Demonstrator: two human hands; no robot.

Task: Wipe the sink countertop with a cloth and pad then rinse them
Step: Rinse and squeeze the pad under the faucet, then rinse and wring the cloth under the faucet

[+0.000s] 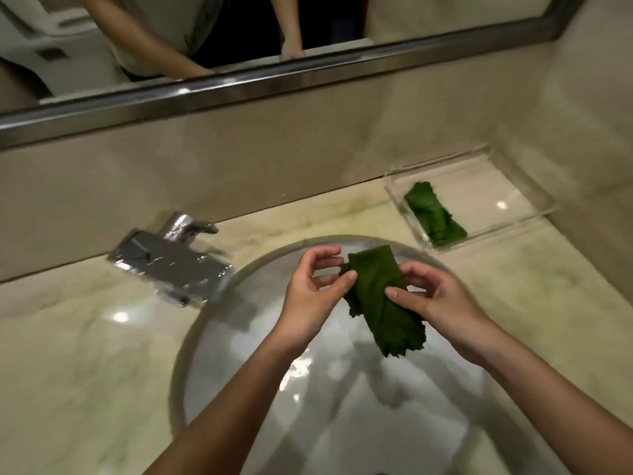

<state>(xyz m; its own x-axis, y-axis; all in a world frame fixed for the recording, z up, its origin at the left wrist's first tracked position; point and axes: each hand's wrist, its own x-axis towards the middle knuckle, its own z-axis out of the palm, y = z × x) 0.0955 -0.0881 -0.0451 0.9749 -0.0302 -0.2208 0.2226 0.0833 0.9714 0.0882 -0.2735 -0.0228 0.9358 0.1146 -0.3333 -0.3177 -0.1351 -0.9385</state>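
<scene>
**A:** What takes up most of the view?

**B:** The pale marbled worktop (85, 354). Behind it, at twelve o'clock, a metal-framed mirror (274, 75) reflects the person's arms and torso.

**A:** And the sink?

**B:** The round white sink (239, 337) is set into the worktop and fills the lower middle. A chrome faucet (171, 265) sits at its ten o'clock, with the flat spout reaching to the rim.

**A:** Anything to the right?

**B:** A clear tray (486, 200) stands on the worktop at the sink's two o'clock, close to the corner of the wall.

**A:** Where are the hands?

**B:** Both are over the far half of the basin. The left hand (308, 296) has loosely curved fingers spread away from the thumb and grips nothing I can see. Only its thumb tip touches the cloth's left edge. The right hand (435, 299) pinches the cloth — thumb on top, fingers curled behind.

**A:** So the cloth is in the air?

**B:** Yes. The green cloth (376, 303) is folded into a strip and held above the sink, running from twelve o'clock down toward five, with its ragged end hanging free.

**A:** And the smallest thing?

**B:** A second green piece (433, 214) lies in the tray's left half — whether it is a pad or a cloth I cannot tell.
</scene>
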